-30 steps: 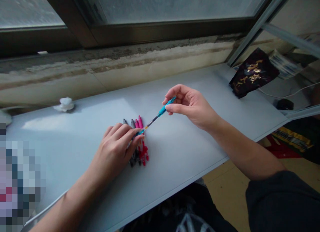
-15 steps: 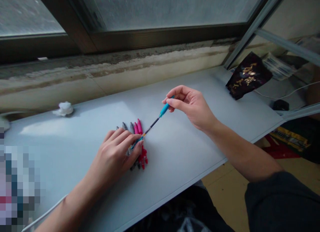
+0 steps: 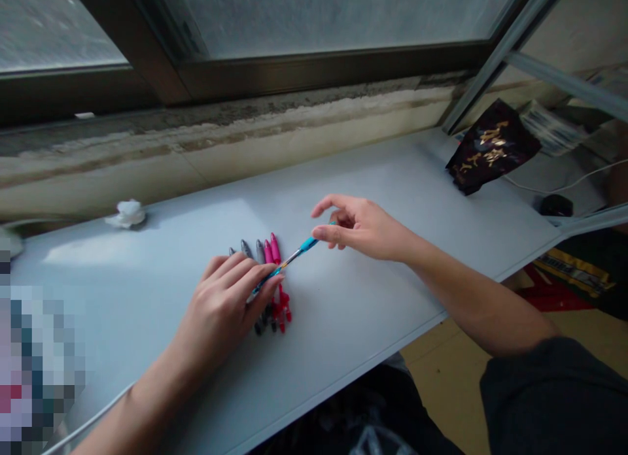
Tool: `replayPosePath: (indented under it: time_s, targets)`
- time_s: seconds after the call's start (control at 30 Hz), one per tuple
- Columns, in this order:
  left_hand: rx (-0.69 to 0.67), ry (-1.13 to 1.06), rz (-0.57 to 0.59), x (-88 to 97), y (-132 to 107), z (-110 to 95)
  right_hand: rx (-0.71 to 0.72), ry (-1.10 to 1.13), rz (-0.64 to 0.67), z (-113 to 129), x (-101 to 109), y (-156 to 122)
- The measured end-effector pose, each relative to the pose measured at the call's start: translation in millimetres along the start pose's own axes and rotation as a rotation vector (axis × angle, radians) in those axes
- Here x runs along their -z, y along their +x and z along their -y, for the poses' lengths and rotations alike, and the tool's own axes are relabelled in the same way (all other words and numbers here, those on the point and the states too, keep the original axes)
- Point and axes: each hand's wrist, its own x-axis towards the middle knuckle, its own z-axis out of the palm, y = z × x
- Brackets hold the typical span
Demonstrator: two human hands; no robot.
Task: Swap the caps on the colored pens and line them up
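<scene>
Well, the person's left hand (image 3: 220,304) rests over a bunched row of pens, its fingers close together and curled down, with the lower end of a slim clear pen with a turquoise rubber grip (image 3: 294,255) tucked beneath the fingertips. That pen runs up and to the right, slanting just above the table, towards the right hand (image 3: 363,227), whose thumb and forefinger stand apart while the other fingers curl inward. Its turquoise end reaches in beside the thumb, though I cannot tell whether the fingers actually pinch it. It looks light, stiff and smooth-barrelled, likely to roll on a hard surface, and the soft grip seems the surest place to take hold. Beneath the left hand lie grey-capped pens (image 3: 245,248), pink-capped pens (image 3: 275,249) and red-tipped pen ends (image 3: 283,312), side by side and touching, and they partly block the lower end. They sit on a long pale grey board (image 3: 373,298) below a dark metal window frame (image 3: 294,72). Well to the left lies a crumpled white tissue (image 3: 128,214); far to the right, a black foil packet with gold characters (image 3: 492,148) sits near the board's end.
</scene>
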Motion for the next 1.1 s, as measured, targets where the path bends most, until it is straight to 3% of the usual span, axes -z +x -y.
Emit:
replayPosePath:
  time_s: [0.1, 0.23, 0.37, 0.53, 0.67, 0.77, 0.9, 1.0, 1.1]
  targets:
    - [-0.009, 0.023, -0.011, 0.9, 1, 0, 0.090, -0.035, 0.073, 4, 6, -2]
    - [-0.014, 0.015, -0.005, 0.4, 0, 1, 0.020, -0.166, 0.092, 4, 7, -1]
    - [0.001, 0.003, -0.010, -0.9, -2, 2, 0.088, -0.082, 0.079, 3, 8, 0]
    - [-0.016, -0.001, -0.007, -1.0, 0, 1, 0.023, -0.130, 0.149, 3, 11, 1]
    - [0.014, -0.004, -0.017, -0.7, -1, 1, 0.105, -0.017, 0.219, 3, 11, 1]
    - [0.034, -0.009, -0.026, -0.5, -3, 1, 0.125, -0.046, 0.197, 5, 8, -1]
    - [0.025, 0.024, -0.036, -0.1, -3, 0, 0.046, -0.191, 0.109, 3, 0, -1]
    - [0.024, 0.028, -0.045, -0.4, -2, 0, -0.012, -0.237, 0.131, 0, -1, 1]
    - [0.041, 0.002, -0.062, -0.9, -2, 0, 0.040, -0.188, 0.156, 1, 5, 1]
